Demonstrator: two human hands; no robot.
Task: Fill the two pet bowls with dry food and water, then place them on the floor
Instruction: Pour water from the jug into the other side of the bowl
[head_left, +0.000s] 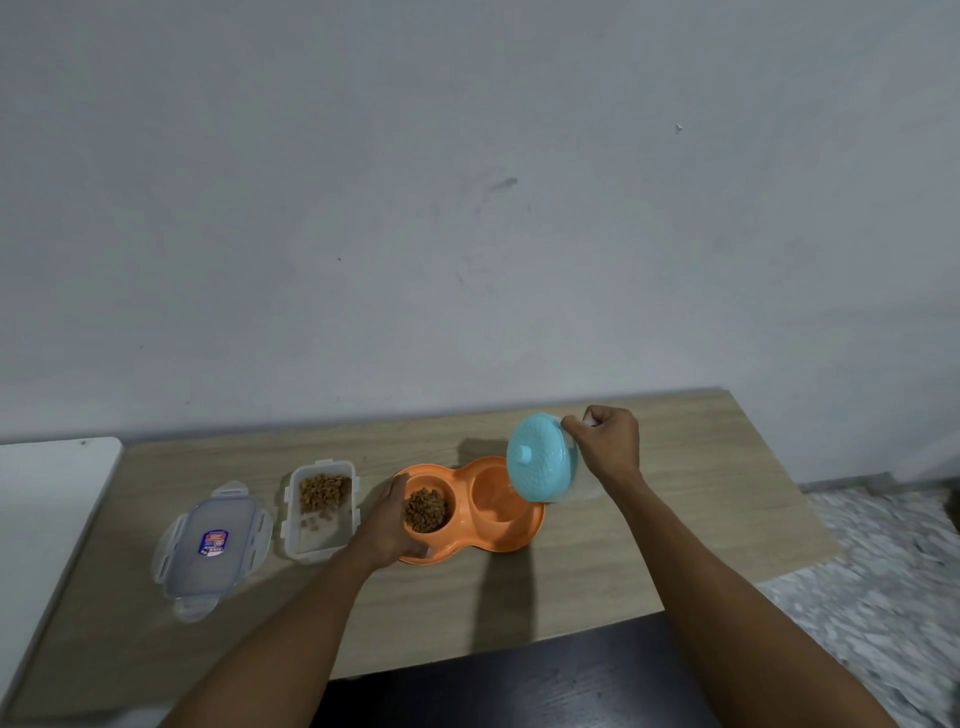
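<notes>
An orange double pet bowl sits on the wooden table. Its left cup holds brown dry food; its right cup looks empty or shows only a little liquid. My left hand grips the bowl's left end. My right hand grips the handle of a clear jug with a light blue lid, tipped on its side over the right cup.
An open clear food container with some kibble stands left of the bowl; its lid lies further left. A white surface adjoins the table's left end. Speckled floor shows at right, a dark surface in front.
</notes>
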